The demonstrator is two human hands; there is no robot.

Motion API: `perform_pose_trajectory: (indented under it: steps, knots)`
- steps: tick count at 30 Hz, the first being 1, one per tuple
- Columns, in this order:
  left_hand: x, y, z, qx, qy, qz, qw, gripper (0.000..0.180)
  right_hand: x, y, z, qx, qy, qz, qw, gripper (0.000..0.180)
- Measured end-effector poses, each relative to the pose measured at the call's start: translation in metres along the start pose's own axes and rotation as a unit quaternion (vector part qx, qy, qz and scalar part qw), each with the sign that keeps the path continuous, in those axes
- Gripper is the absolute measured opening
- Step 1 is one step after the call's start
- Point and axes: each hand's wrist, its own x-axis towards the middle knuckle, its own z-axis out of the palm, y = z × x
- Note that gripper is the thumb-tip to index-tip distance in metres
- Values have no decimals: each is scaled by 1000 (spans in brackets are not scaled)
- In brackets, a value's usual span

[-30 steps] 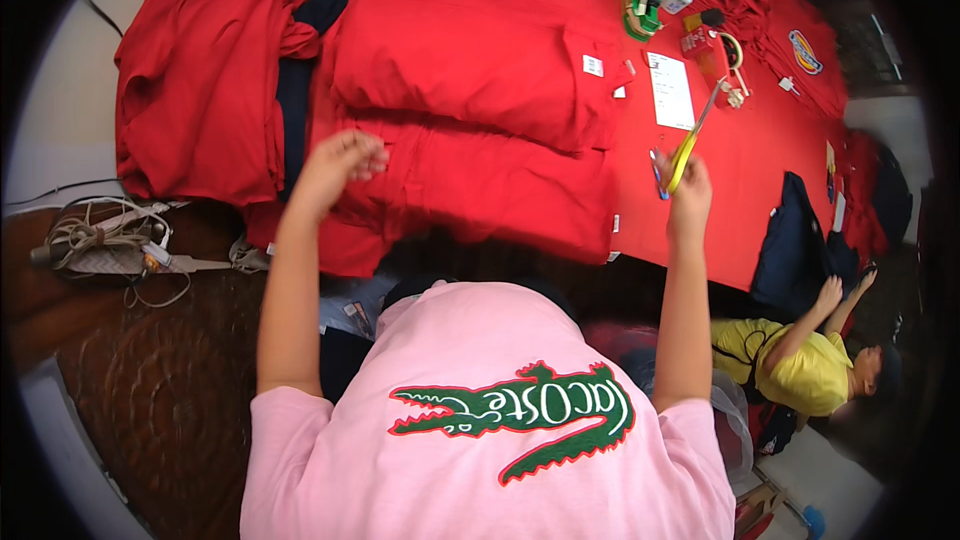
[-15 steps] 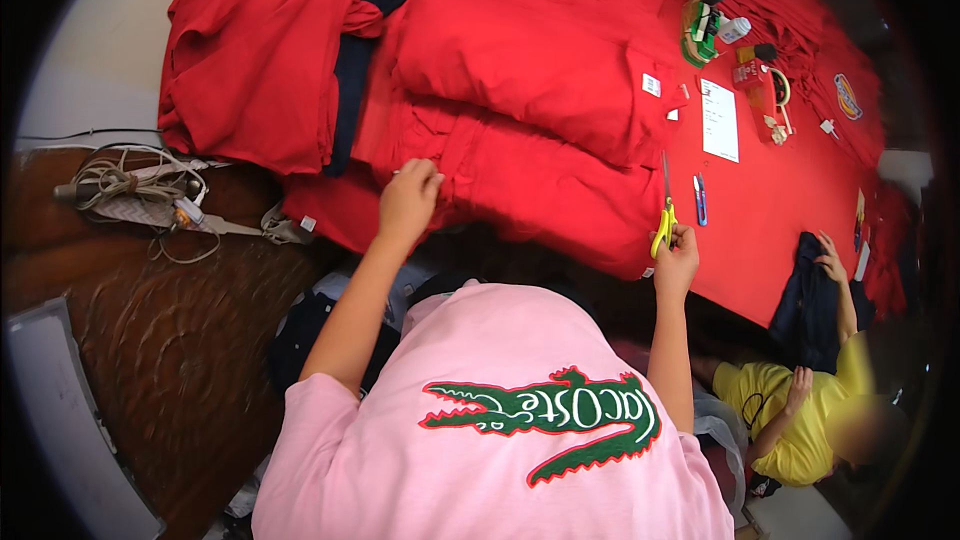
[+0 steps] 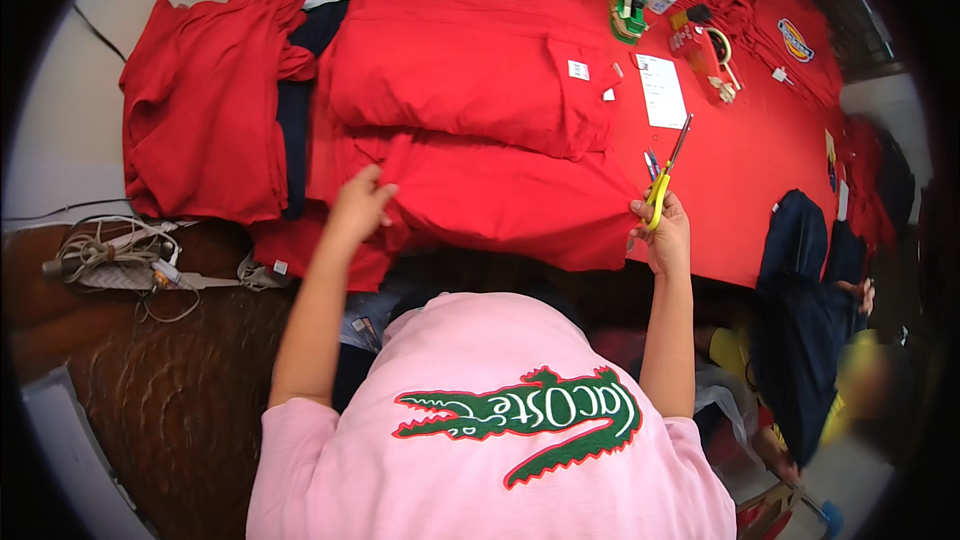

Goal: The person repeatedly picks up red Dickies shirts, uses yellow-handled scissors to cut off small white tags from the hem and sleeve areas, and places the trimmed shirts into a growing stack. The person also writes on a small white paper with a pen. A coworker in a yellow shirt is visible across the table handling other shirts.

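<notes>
In my right hand [image 3: 664, 238] is a pair of yellow-handled scissors [image 3: 659, 196], blades pointing up and away from me. The same hand's fingers meet the right edge of a red garment [image 3: 520, 202], apparently pinching its corner. My left hand [image 3: 358, 208], slightly blurred, rests over the left part of that garment with fingers apart; I see nothing held in it. Behind the garment lies a thick folded red stack [image 3: 460, 70] with a white label at its right end.
More red cloth [image 3: 205, 120] is heaped left. Right on the red-covered table [image 3: 740, 180] are a paper sheet [image 3: 662, 92], blue snips [image 3: 652, 164], a green holder [image 3: 627, 12] and a tape dispenser [image 3: 703, 48]. A co-worker handles dark navy cloth [image 3: 800, 340]; coiled cables [image 3: 110, 258] lie left.
The red garment's right edge is now raised toward my right hand, and the scissors have tilted rightward. My left hand's fingers have spread. The co-worker's navy cloth has been lifted and hangs down.
</notes>
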Motion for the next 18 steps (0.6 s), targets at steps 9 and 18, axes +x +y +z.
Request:
perform_pose_trajectory:
  steps: [9,18]
  knots:
    - [139,117,-124,-112,122,204,965,12,72,-56,36,-7,18,-111,994,37]
    - [3,67,29,-355,-103,102,924,17,35,6,-16,-123,107,-141,976,32]
